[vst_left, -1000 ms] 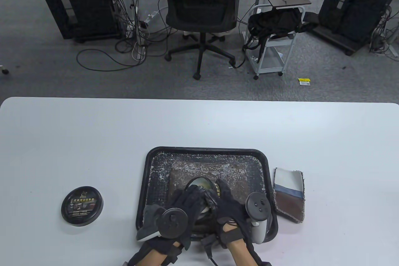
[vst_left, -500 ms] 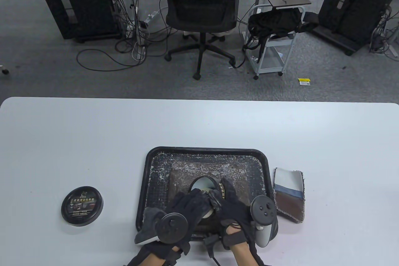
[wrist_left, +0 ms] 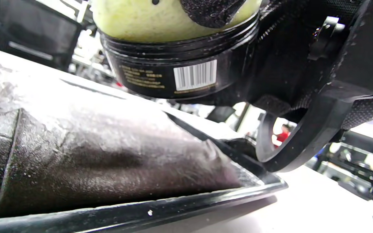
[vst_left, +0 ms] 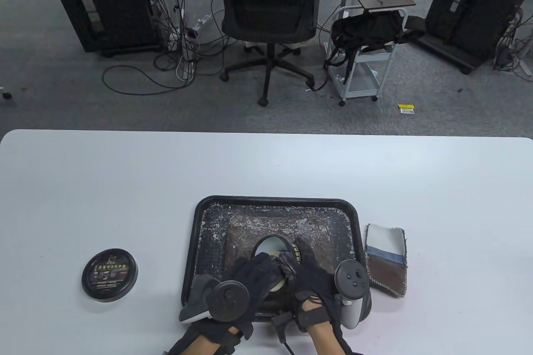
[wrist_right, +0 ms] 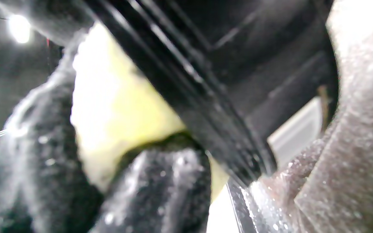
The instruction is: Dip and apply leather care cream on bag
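Grey carpet floor (vst_left: 62, 109) lies beyond the white table (vst_left: 125, 172). Ahead of the hands: black office chair (vst_left: 268, 5), white cart (vst_left: 362, 63), black cabinets (vst_left: 104, 9), loose cables (vst_left: 133, 80).

I log: cream jar (wrist_left: 186, 69), black, round, open, barcode label on side, tilted, raised above bag. Yellow sponge (wrist_left: 147, 19) pressed into jar mouth. Bag (vst_left: 266, 228), dark brown leather, flecked white, flat in black tray (vst_left: 200, 222). Jar lid (vst_left: 109, 275), black, printed label, on table left of tray.
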